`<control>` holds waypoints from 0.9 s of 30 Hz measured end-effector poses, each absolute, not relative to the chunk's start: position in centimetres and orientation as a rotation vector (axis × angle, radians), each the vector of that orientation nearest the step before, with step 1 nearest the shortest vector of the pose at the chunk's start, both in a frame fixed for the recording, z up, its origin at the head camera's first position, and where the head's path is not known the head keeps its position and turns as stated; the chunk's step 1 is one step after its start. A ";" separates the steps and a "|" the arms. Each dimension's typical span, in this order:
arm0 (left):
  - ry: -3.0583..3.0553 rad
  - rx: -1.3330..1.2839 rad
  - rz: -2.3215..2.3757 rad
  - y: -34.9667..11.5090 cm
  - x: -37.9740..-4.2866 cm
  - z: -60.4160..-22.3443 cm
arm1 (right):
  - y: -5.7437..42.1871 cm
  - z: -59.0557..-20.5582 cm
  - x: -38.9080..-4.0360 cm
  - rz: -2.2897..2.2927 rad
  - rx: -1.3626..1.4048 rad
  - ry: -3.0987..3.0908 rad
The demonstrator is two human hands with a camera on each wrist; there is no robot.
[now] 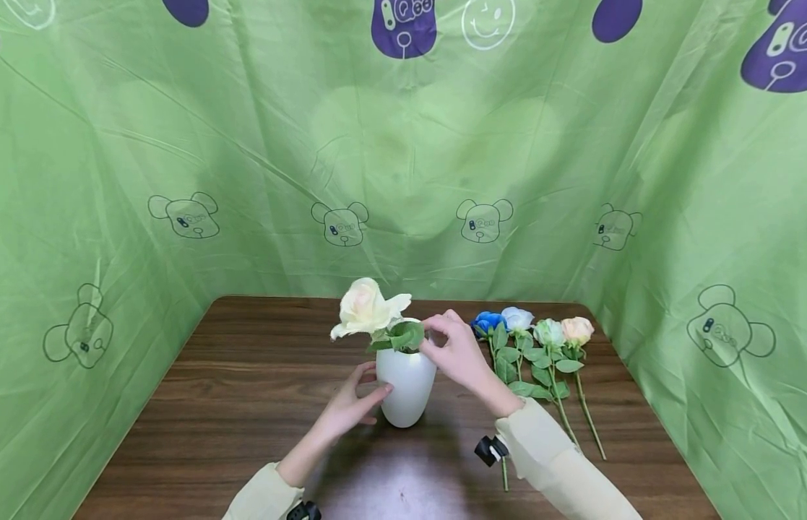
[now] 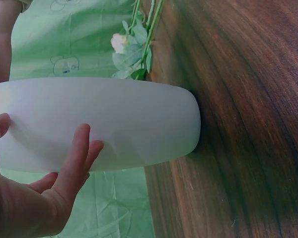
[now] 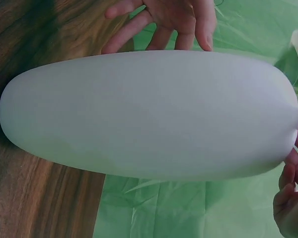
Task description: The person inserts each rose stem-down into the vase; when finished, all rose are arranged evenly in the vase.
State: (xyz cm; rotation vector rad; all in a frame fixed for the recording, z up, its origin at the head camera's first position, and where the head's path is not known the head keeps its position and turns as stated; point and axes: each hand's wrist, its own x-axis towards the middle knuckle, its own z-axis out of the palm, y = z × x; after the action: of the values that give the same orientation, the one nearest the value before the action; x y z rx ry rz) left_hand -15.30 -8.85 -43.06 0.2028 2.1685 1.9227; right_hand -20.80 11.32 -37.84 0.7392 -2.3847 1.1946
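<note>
Green curtain (image 1: pixel 410 144): it hangs behind and to both sides of the table, we suppose to screen off the surroundings.
Wooden table (image 1: pixel 260 375): it bears everything we handle; the vase stands between our arms, probably so that both hands reach it easily.
Row on the right: a blue rose (image 1: pixel 489 322), a pale blue rose (image 1: pixel 516 318), a pale green rose (image 1: pixel 549 334) and a peach rose (image 1: pixel 577 330) lie with heads away from us and stems toward us, which we judge makes each stem easy to take.
White vase (image 1: pixel 408 386): upright on the wood, mouth up.
Right hand (image 1: pixel 458 347): at the vase's rim, fingers bent beside the leaf; we cannot tell whether they pinch leaf, stem or rim.
Left hand (image 1: pixel 351 401): fingers spread at the vase's left side, not clenched, fingertips resting on its wall, likely to steady it.
Cream rose (image 1: pixel 365 309): in the vase, head leaning left over the rim, perhaps because the wide mouth leaves the stem loose.
Green leaf (image 1: pixel 408 336): over the mouth, partly covering the opening, next to our right fingertips.
</note>
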 end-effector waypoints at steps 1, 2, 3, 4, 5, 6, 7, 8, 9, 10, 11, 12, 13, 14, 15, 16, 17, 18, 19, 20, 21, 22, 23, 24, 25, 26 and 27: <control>2.175 0.198 1.923 -8.9 -15.4 -43.4 | 11.5 -37.9 -20.9 1.224 0.733 -2.382; 2.181 0.195 1.925 -8.9 -15.6 -43.7 | 11.7 -37.9 -20.9 1.262 0.720 -2.378; 2.187 0.192 1.926 -9.0 -15.8 -44.1 | 12.0 -38.0 -21.0 1.298 0.706 -2.374; 2.194 0.185 1.926 -9.0 -15.9 -44.5 | 12.2 -38.0 -21.0 1.332 0.688 -2.372; 2.197 0.179 1.928 -9.0 -16.0 -44.9 | 12.5 -38.0 -21.1 1.364 0.667 -2.370; 2.201 0.174 1.930 -9.1 -16.1 -45.2 | 12.8 -38.0 -21.1 1.396 0.641 -2.368; 2.204 0.168 1.927 -9.1 -16.3 -45.5 | 13.1 -38.0 -21.2 1.432 0.616 -2.364; 2.205 0.166 1.928 -9.1 -16.3 -45.7 | 13.4 -38.0 -21.2 1.461 0.591 -2.356; 2.207 0.164 1.927 -9.1 -16.4 -45.9 | 13.7 -37.9 -21.2 1.485 0.572 -2.350; 2.208 0.168 1.927 -9.1 -16.4 -46.0 | 13.9 -37.7 -21.1 1.506 0.557 -2.342; 2.207 0.170 1.929 -9.1 -16.4 -46.0 | 14.2 -37.4 -20.9 1.526 0.543 -2.334; 2.206 0.173 1.929 -9.0 -16.4 -46.1 | 14.4 -37.2 -20.7 1.540 0.529 -2.336; 2.203 0.173 1.929 -9.1 -16.5 -46.1 | 14.7 -37.0 -20.5 1.547 0.517 -2.340; 2.199 0.174 1.932 -9.1 -16.5 -46.2 | 14.9 -36.8 -20.3 1.548 0.505 -2.346; 2.198 0.178 1.932 -9.1 -16.6 -46.2 | 15.1 -36.6 -20.1 1.551 0.486 -2.361; 2.194 0.182 1.936 -9.1 -16.6 -46.2 | 15.3 -36.6 -20.0 1.543 0.470 -2.379; 2.190 0.180 1.938 -9.1 -16.6 -46.2 | 15.6 -36.9 -20.0 1.540 0.448 -2.397; 2.191 0.178 1.938 -9.1 -16.6 -46.2 | 16.0 -37.3 -20.1 1.546 0.428 -2.410; 2.194 0.174 1.935 -9.1 -16.6 -46.2 | 16.3 -37.7 -20.2 1.555 0.411 -2.418; 2.198 0.173 1.931 -9.1 -16.5 -46.2 | 16.6 -38.2 -20.3 1.568 0.397 -2.425; 2.204 0.171 1.926 -9.1 -16.5 -46.1 | 17.1 -39.0 -20.7 1.571 0.382 -2.439; 2.209 0.169 1.924 -9.1 -16.4 -46.1 | 17.5 -39.8 -21.0 1.578 0.364 -2.450; 2.216 0.165 1.919 -9.1 -16.4 -46.0 | 17.9 -40.5 -21.4 1.587 0.344 -2.463; 2.222 0.162 1.916 -9.1 -16.4 -46.0 | 18.3 -41.3 -21.7 1.591 0.325 -2.477; 2.227 0.164 1.912 -9.1 -16.4 -46.0 | 18.6 -42.1 -22.0 1.588 0.305 -2.490; 2.230 0.166 1.912 -9.1 -16.4 -46.0 | 19.0 -42.8 -22.3 1.585 0.285 -2.501; 2.233 0.167 1.912 -9.1 -16.4 -46.1 | 19.3 -43.5 -22.5 1.581 0.258 -2.511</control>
State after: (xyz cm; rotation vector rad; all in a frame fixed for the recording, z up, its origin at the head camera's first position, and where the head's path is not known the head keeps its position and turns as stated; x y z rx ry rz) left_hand -16.38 -9.05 -46.08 0.1674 2.2330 1.9123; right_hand -22.52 19.29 -43.53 0.2584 -2.5112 1.5809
